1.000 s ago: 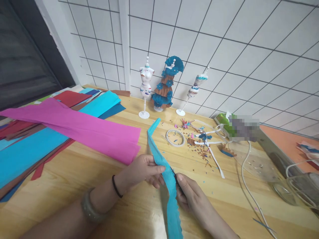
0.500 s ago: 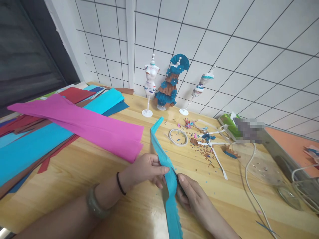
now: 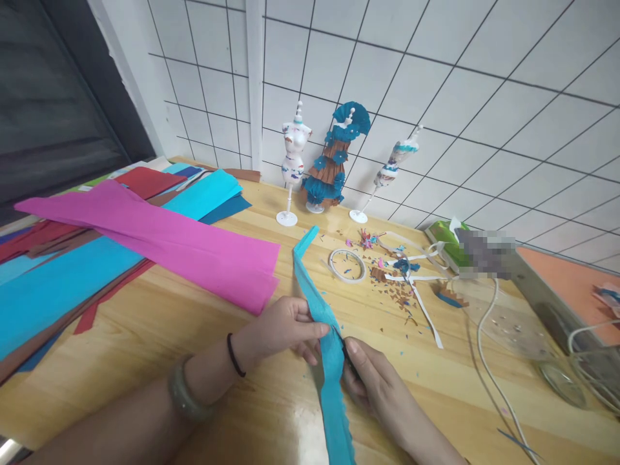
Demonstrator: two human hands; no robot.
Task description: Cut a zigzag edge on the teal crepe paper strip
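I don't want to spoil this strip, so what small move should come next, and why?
Probably a small snip with the scissors in your right hand: they sit at the edge of the blue strip your left hand pinches, and that edge is wavy nearer you, smoother beyond.

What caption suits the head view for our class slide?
The left hand grips a turquoise crepe-paper strip; the right hand holds black scissors at its edge, miniature dress forms standing beyond.

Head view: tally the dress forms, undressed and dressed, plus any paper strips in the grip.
Undressed dress forms: 2, left form and right form
Dressed dress form, blue and brown: 1
Turquoise paper strip in left hand's grip: 1
Total: 4
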